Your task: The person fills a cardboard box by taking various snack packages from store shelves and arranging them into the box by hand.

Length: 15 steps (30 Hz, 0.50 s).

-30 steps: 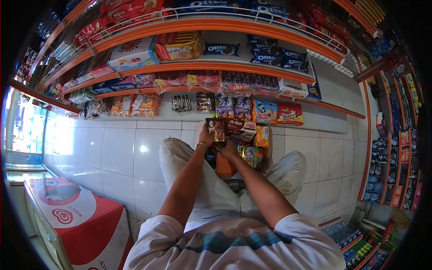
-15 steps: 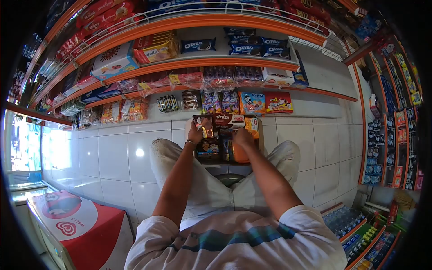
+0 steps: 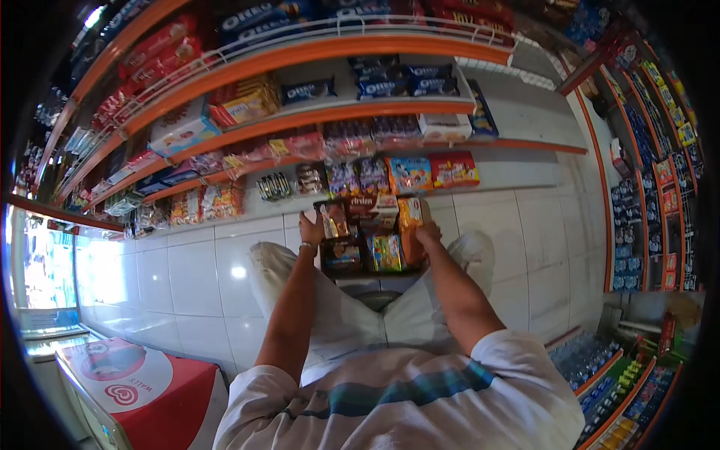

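Observation:
A low carton (image 3: 360, 274) of snack packs is on the floor between my bent legs. Inside it are a dark red Arden box (image 3: 371, 205), a dark snack pack (image 3: 343, 255), a green and yellow packet (image 3: 386, 253) and an orange pack (image 3: 410, 214). My left hand (image 3: 310, 229) is at the carton's left side, fingers apart, and holds no pack. On the opposite side my right hand (image 3: 428, 235) curls against the carton's edge, next to the orange pack. Its fingertips are partly hidden.
A shelf rack with orange edges (image 3: 300, 116) stands ahead, with Oreo packs (image 3: 309, 90) and several snack packs on its lowest board. A red and white freezer (image 3: 142, 390) is at the lower left. Drink bottles (image 3: 585, 360) stand at the lower right.
My left hand has moved off a pack to the carton's left side. My right hand has shifted outward to the right edge, uncovering the green and yellow packet. The view has tilted slightly.

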### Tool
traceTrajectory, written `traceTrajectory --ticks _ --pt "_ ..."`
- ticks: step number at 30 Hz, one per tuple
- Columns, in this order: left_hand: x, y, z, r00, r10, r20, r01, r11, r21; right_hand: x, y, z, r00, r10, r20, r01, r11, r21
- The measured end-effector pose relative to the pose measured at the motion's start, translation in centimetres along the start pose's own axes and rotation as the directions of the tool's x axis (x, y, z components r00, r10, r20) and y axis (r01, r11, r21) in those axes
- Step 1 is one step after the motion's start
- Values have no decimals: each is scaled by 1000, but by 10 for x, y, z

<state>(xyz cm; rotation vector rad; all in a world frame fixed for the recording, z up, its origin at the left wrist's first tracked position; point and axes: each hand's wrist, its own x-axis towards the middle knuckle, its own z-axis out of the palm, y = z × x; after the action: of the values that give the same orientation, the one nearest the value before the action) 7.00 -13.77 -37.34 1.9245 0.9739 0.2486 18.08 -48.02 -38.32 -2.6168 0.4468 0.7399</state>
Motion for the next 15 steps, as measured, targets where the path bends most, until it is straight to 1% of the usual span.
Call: traceTrajectory --ticks 1,2,3,4,5,6,7,8,9,10,11,12,13,14,15 --pt "2 -9 5 993 55 -104 -48 996 71 2 -3 -13 969 -44 241 45 999 2" --pt "-5 5 0 981 81 -176 -60 991 121 -19 -22 -28 997 -26 69 30 998 -51" --pt "-10 15 -5 948 175 -268 -135 978 160 -40 -33 -35 995 -10 -103 1 996 -93" --pt "-20 41 -17 932 192 -307 -136 971 194 -46 -37 -39 975 -127 -184 109 989 -103" --pt "-23 56 -24 901 262 -347 -218 962 163 -45 -42 -46 934 -235 -269 211 971 -115" --pt "-23 71 -33 836 378 -398 -349 926 146 -39 -43 -54 908 -380 -178 382 924 -26" --pt "-24 87 -40 756 478 -448 -469 872 138 -32 -45 -61 847 -524 -93 530 845 67" --pt "-27 121 -55 738 486 -469 -483 865 135 -37 -54 -73 845 -528 82 524 849 63" --pt "-37 166 -77 737 500 -456 -574 818 -31 -48 -60 -84 819 -513 257 519 853 52" --pt "-48 212 -102 732 518 -442 -642 742 -193 -60 -56 -84 808 -538 239 524 843 127" --pt "-53 258 -126 669 576 -470 -729 631 -264 -71 -51 -81 797 -561 224 525 827 202" --pt "-59 306 -150 604 621 -500 -795 510 -328 -80 -51 -83 792 -543 280 524 839 147" --pt "-66 356 -175 452 679 -578 -891 370 -262 -85 -50 -86 786 -519 336 523 848 86" --pt "-82 406 -204 331 748 -575 -939 324 -120 -81 -45 -83 780 -530 333 536 840 81" --pt "-85 449 -224 277 762 -585 -961 225 -163 -70 -38 -74 762 -535 364 527 840 130"
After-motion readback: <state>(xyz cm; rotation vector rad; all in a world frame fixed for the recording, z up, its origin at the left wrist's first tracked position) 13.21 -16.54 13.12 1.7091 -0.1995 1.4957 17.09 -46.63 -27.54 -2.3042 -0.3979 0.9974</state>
